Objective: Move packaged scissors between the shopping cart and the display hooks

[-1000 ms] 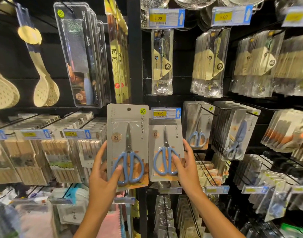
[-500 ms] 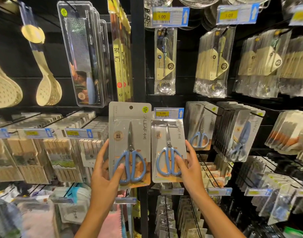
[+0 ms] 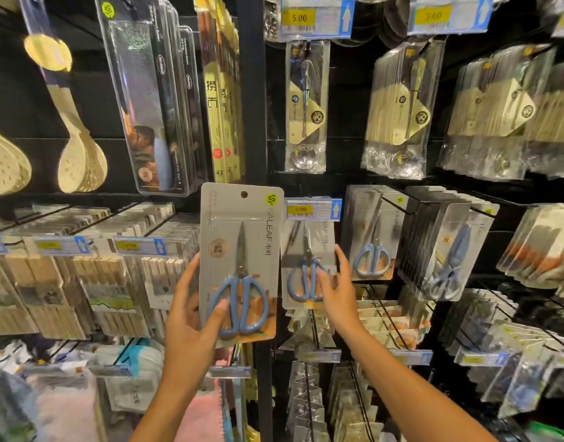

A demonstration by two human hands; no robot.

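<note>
Left hand: the left hand grasps a carded pack of scissors at its lower left, thumb across the front over the left blue handle loop, the other fingers behind the card's left edge.
Held pack: upright, raised in front of the black upright post of the display, card printed "SALEAF" down its right side, round hang hole at the top (nothing passes through the hole).
Right hand: the right hand pinches the hanging pack of scissors at its lower right, thumb on the front over the blue handles, index finger raised along the pack's right edge.
Hanging pack: just right of the held pack and behind it, top hidden by a price tag with a yellow label (the figure blurs).
Neighbours on the right: 1 more pack of blue scissors, then a thick row of shears packs on a hook.
Above: a price tag reading 5.00 and packed spoons.
Far left: pale slotted ladles and boxed chopsticks.
Cart: not in view.
</note>
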